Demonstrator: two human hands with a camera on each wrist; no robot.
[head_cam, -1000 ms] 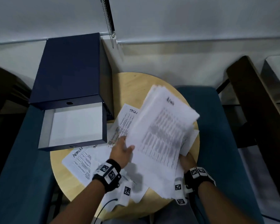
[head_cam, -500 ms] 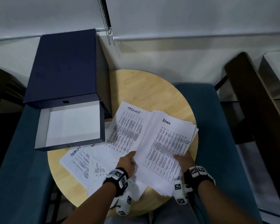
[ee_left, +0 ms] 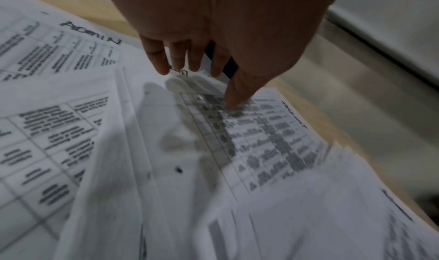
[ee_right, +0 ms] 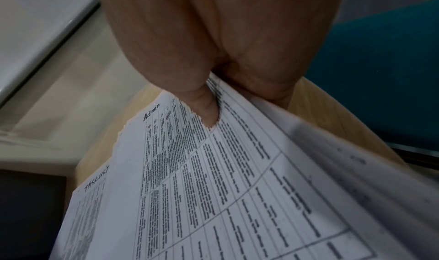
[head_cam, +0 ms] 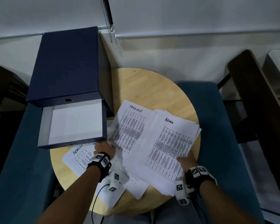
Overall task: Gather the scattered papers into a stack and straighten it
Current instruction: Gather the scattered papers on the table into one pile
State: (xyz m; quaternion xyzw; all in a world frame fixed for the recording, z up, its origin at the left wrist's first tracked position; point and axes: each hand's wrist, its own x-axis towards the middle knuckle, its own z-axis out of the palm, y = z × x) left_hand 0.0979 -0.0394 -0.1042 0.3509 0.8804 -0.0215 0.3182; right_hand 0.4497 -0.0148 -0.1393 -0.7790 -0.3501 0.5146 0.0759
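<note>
Right now my right hand [head_cam: 187, 160] pinches the near edge of the gathered bundle headed "Admin" [head_cam: 166, 147], thumb on top as the right wrist view shows and fingers beneath. That bundle lies on the round desk [head_cam: 152, 88], on the side away from the blue file box [head_cam: 68, 65]; its long axis runs from my right hand up and away toward the desk's far rim, tilted a little away from the box.

My left hand [head_cam: 103, 148] is spread wide, fingers straight and reaching down at the loose sheets; from the left wrist view the thumb tip seems to touch the printed table of the "TASKLIST" sheet [head_cam: 129, 126], though blur keeps me from saying how firmly.

The relation that matters: the TASKLIST sheet lies between the box and the bundle, its edge tucked under the bundle, its long axis nearly parallel to the bundle's. A second "ADMIN" sheet [head_cam: 79, 156] lies just below the box's open tray, on the outer side of my left wrist, turned more crosswise. More sheets [head_cam: 132, 180] poke out toward me from under the bundle.

So the left hand is the nearer one to every stray sheet. I judge the next move is a sweep with it away from the box, sliding the loose sheets under or against the bundle. The stack is only partly gathered, its edges fanned, nothing squared yet.
</note>
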